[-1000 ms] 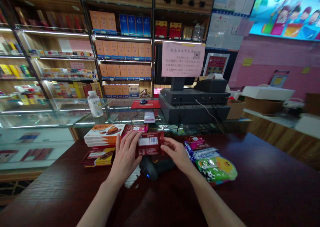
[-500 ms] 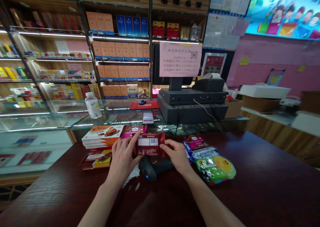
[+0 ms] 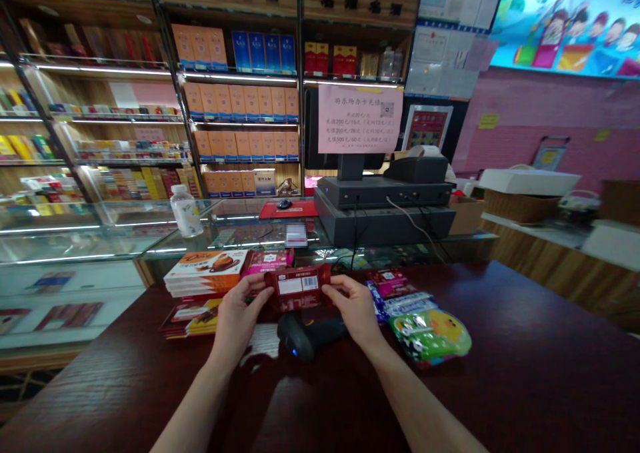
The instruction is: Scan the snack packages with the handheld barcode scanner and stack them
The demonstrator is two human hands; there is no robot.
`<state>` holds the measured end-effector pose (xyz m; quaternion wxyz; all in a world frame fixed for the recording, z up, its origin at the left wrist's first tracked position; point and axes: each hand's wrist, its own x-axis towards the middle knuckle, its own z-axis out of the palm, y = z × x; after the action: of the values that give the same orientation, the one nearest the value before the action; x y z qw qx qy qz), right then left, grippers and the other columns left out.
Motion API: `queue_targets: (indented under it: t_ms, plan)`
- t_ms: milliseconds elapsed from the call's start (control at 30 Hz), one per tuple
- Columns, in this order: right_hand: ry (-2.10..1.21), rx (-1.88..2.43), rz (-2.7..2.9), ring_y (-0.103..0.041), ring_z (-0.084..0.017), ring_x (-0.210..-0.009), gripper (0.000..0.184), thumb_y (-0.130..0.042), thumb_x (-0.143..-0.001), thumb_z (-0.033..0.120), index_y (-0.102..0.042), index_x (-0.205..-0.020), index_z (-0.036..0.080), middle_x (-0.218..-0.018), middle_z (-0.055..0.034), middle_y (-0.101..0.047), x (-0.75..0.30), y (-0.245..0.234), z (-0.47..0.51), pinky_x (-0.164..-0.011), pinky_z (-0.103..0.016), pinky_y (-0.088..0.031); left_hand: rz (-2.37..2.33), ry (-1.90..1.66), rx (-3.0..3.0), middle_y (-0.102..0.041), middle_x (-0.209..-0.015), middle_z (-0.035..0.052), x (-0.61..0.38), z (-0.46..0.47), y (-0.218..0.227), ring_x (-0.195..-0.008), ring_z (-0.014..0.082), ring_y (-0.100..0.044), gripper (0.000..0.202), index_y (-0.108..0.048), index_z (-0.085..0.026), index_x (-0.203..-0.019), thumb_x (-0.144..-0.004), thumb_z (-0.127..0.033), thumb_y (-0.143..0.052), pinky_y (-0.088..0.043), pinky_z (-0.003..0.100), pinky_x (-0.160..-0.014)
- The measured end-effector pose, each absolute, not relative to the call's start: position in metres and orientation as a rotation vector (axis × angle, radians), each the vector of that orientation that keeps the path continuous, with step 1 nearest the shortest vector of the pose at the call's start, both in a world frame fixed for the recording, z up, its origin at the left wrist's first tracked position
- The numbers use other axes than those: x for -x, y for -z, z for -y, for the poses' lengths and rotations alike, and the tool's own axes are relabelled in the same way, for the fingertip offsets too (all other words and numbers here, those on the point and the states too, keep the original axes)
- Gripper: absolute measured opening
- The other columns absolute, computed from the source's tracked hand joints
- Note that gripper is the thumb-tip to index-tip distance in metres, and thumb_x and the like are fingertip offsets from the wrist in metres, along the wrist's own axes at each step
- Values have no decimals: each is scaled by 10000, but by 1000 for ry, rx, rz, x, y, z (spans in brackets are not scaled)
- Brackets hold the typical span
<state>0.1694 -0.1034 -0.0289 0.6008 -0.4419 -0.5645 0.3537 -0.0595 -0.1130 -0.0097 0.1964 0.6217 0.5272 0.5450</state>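
A dark red chocolate bar point(image 3: 300, 290) is stretched between my two hands, its white label and barcode facing me. My left hand point(image 3: 239, 313) pinches its left end; my right hand point(image 3: 356, 310) pinches the right end. Below it a black barcode scanner point(image 3: 305, 338) with a blue light lies on the table. Behind my left hand are a stack of white and orange chocolate boxes point(image 3: 205, 272), a pink chocolate packet point(image 3: 270, 260) and flat chocolate bars point(image 3: 193, 318). Right of my right hand lie a green snack bag point(image 3: 431, 334) and a blue-and-white packet point(image 3: 407, 304).
The dark wooden table point(image 3: 125, 380) meets a glass counter point(image 3: 235, 230) bearing a white bottle point(image 3: 185, 210), a mouse point(image 3: 285, 204) and a cash register point(image 3: 385, 210). Cables hang down the register's front. Shelves of boxed goods point(image 3: 240, 103) stand behind.
My left hand has shifted from beside the chocolate bar, fingers spread, to a pinch on its left end. The bar has tilted slightly. My right hand keeps its hold.
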Motion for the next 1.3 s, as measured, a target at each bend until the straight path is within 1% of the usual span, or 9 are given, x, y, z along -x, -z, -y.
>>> queue_targets:
  t_ms: [167, 267, 433, 533, 833, 967, 1100, 1200, 1300]
  plan:
    - [-716, 1000, 1336, -627, -190, -734, 142, -702, -781, 342, -720, -785, 202, -780, -17, -706, -172, 31, 101, -686, -287, -473, -1535, -1612, -1780, -737, -798, 9, 60, 115, 8, -768, 201, -690, 228, -671, -216, -838, -738, -421, -688, -531, 325, -751]
    - [-587, 1001, 1353, -610, -190, -766, 128, -708, -776, 330, -734, -759, 205, -815, -24, -678, -176, 29, 101, -684, -279, -463, -1554, -1640, -1928, -754, -839, 10, 60, 115, 10, -816, 211, -685, 182, -692, -238, -824, -781, -414, -666, -503, 368, -824]
    - [-692, 995, 1373, -616, -176, -670, 198, -638, -858, 362, -744, -938, 216, -716, -4, -676, -181, 25, 104, -631, -271, -463, -1455, -1711, -2336, -780, -890, -20, 62, 118, 14, -849, 188, -711, 81, -669, -255, -813, -868, -290, -622, -375, 436, -993]
    - [-754, 938, 1369, -667, -200, -767, 197, -651, -846, 353, -727, -959, 211, -843, -34, -730, -182, 25, 104, -678, -285, -505, -1408, -1684, -2513, -788, -919, -21, 64, 121, 14, -846, 173, -727, 88, -653, -247, -837, -904, -247, -595, -361, 434, -1015]
    - [-784, 910, 1458, -700, -219, -1003, 288, -533, -889, 263, -709, -1112, 212, -1060, -58, -755, -186, 21, 104, -902, -347, -534, -1336, -1690, -2510, -767, -1052, 40, 72, 118, 21, -1005, 177, -698, 125, -649, -233, -912, -941, -228, -528, -541, 338, -901]
    - [-829, 925, 1473, -677, -232, -1066, 321, -498, -933, 321, -711, -1147, 211, -1111, -63, -746, -188, 17, 108, -945, -362, -516, -1299, -1608, -2443, -749, -1112, 52, 74, 116, 23, -1035, 176, -706, 141, -655, -224, -928, -943, -247, -516, -558, 316, -919]
    - [-893, 893, 1535, -636, -254, -1172, 445, -635, -879, 391, -625, -1292, 225, -1245, -79, -694, -186, 18, 108, -1019, -404, -492, -1344, -1594, -2366, -742, -1151, 42, 72, 115, 19, -1063, 173, -705, 188, -663, -228, -1024, -934, -232, -499, -542, 307, -965]
    - [-784, 923, 1626, -576, -263, -1259, 642, -771, -769, 344, -558, -1369, 256, -1381, -86, -599, -185, 24, 106, -1100, -437, -435, -1415, -1610, -2300, -744, -1150, 37, 71, 116, 15, -1084, 176, -700, 246, -656, -225, -1095, -918, -219, -486, -544, 296, -955]
    - [-610, 970, 1708, -505, -266, -1335, 709, -784, -737, 262, -529, -1398, 283, -1444, -81, -528, -183, 31, 102, -1148, -449, -390, -1484, -1541, -2265, -737, -1179, 36, 69, 118, 13, -1110, 189, -693, 290, -641, -227, -1165, -925, -266, -483, -555, 296, -931]
